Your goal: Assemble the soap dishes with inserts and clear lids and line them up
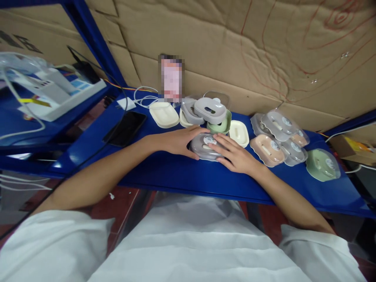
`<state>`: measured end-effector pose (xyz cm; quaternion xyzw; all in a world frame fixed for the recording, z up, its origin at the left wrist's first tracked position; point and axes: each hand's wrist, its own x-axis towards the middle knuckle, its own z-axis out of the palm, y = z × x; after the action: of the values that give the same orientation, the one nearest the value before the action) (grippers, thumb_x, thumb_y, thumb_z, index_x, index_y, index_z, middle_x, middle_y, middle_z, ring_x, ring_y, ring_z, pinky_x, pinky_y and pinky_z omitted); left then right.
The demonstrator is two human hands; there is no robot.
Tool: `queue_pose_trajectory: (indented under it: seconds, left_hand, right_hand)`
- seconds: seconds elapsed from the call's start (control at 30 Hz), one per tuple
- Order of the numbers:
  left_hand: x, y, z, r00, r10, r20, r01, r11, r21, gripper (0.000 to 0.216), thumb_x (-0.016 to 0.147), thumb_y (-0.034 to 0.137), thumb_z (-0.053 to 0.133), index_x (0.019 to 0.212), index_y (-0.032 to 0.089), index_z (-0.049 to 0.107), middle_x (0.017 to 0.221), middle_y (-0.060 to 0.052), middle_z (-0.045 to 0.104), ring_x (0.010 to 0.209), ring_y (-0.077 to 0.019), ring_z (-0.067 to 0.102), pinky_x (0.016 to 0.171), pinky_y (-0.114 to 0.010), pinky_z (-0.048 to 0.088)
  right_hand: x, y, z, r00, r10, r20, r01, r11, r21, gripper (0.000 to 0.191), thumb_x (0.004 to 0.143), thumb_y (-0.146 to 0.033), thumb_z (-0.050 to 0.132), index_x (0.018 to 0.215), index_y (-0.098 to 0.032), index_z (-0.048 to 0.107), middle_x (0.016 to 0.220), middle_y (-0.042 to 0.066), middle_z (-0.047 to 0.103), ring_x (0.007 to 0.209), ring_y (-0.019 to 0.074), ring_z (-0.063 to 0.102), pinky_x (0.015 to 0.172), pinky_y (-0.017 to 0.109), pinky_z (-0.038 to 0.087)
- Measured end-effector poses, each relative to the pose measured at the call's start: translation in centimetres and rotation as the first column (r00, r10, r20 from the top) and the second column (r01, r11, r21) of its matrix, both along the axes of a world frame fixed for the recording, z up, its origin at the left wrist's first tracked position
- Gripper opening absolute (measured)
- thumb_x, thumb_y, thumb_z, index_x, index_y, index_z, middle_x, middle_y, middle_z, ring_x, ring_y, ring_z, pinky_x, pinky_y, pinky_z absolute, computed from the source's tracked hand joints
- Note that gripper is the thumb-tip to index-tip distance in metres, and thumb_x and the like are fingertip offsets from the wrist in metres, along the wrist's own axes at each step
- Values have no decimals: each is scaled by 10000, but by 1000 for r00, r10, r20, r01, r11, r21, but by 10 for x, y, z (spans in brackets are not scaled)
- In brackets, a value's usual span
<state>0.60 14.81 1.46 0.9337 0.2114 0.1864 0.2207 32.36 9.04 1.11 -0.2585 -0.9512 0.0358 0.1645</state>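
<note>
1. Soap box (205,149), grey with a clear lid and a round sticker on top, lies flat on the blue shelf (176,174), near its front edge and straight ahead of the person.
2. The left hand (176,141) grasps the left end of the soap box: the fingers curl over the far rim and the thumb presses the near rim, so the hand is closed round that end.
3. The right hand (235,156) lies on the right half of the lid, fingers stretched and spread, flat and unclenched; the fingertips touch the lid near the sticker.
4. Just behind the soap box sit a green dish (221,126) and, above it, a grey box (210,109) tilted on other pieces.
5. A white tray (239,133) lies just beyond the right hand; a cream tray (163,114) lies further left.
6. To the right are a pink box (267,149), a heap of clear-lidded boxes (280,124) and, well apart at the end, a green box (322,164).
7. A black phone (125,128) lies flat at the left of the shelf, with a white cable (143,98) coiled behind it.
8. A cardboard wall (235,47) backs the shelf.
</note>
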Motion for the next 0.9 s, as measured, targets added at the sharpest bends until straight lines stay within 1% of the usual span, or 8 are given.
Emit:
queue_pose_trajectory:
  seconds: [0.2, 0.3, 0.4, 0.47, 0.57, 0.7, 0.8, 0.9]
  left_hand:
    - [2, -2, 1, 999, 26, -31, -27, 1000, -5, 1037, 849, 537, 887, 1670, 207, 346, 1616, -214, 532, 1460, -351, 587, 1162, -453, 520]
    - [-1, -1, 5, 999, 16, -37, -18, 999, -52, 1026, 834, 539, 894, 1648, 206, 366, 1617, -204, 526, 1468, -357, 573, 1195, -475, 497]
    - [-10, 2, 13, 994, 34, -103, -46, 992, -121, 1018, 784, 554, 918, 1598, 215, 409, 1589, -172, 557, 1434, -358, 593, 1192, -470, 498]
    - [-19, 6, 18, 985, 51, -165, -77, 985, -155, 1021, 767, 549, 921, 1584, 214, 409, 1595, -162, 551, 1440, -361, 584, 1198, -473, 491]
    - [-29, 12, 23, 978, 52, -201, -87, 982, -168, 998, 771, 511, 910, 1579, 208, 410, 1622, -156, 528, 1463, -361, 560, 1224, -485, 466]
    - [-33, 17, 30, 989, 6, -149, -36, 980, -198, 943, 758, 483, 920, 1548, 232, 473, 1585, -111, 584, 1416, -330, 598, 1180, -427, 502]
    - [-33, 18, 37, 995, -53, -88, 22, 948, -318, 921, 803, 487, 902, 1573, 238, 464, 1562, -98, 610, 1360, -293, 636, 1103, -380, 548]
    - [-33, 18, 43, 999, -35, -6, 29, 920, -391, 931, 831, 469, 897, 1607, 250, 431, 1541, -114, 619, 1292, -270, 676, 1004, -343, 584]
  right_hand:
    - [-7, 0, -4, 1000, 12, -6, -11, 998, 64, 607, 1118, -420, 557, 1676, -203, 455, 1759, 172, 384, 1683, 338, 260, 1327, 591, 376]
    - [-2, -1, 6, 1000, -4, -11, 5, 997, 82, 668, 1111, -518, 541, 1669, -160, 453, 1700, 185, 480, 1610, 339, 426, 1272, 541, 460]
    - [10, -3, 23, 958, -285, -31, 286, 950, 121, 513, 1155, -489, 417, 1480, -176, 660, 1414, 149, 744, 1302, 306, 715, 1102, 459, 569]
    - [16, -5, 32, 846, -534, 16, 523, 834, 173, 503, 1170, -441, 354, 1303, -175, 760, 1224, 148, 813, 1111, 308, 778, 977, 435, 579]
    - [16, -11, 40, 707, -659, 257, 615, 752, 236, 507, 1147, -497, 430, 1268, -131, 759, 1149, 193, 813, 1025, 346, 780, 872, 423, 552]
    - [3, -22, 43, 713, -550, 434, 529, 829, 181, 502, 1140, -508, 460, 1207, -116, 766, 1132, 204, 808, 1031, 352, 771, 880, 427, 547]
    - [-4, -28, 40, 852, -378, 363, 384, 922, 58, 488, 1156, -485, 431, 1162, -148, 784, 1125, 172, 816, 1061, 325, 773, 957, 439, 558]
    - [-8, -29, 32, 979, -112, 172, 127, 989, -76, 402, 1161, -429, 460, 1171, -190, 783, 1182, 109, 823, 1120, 271, 775, 1016, 419, 575]
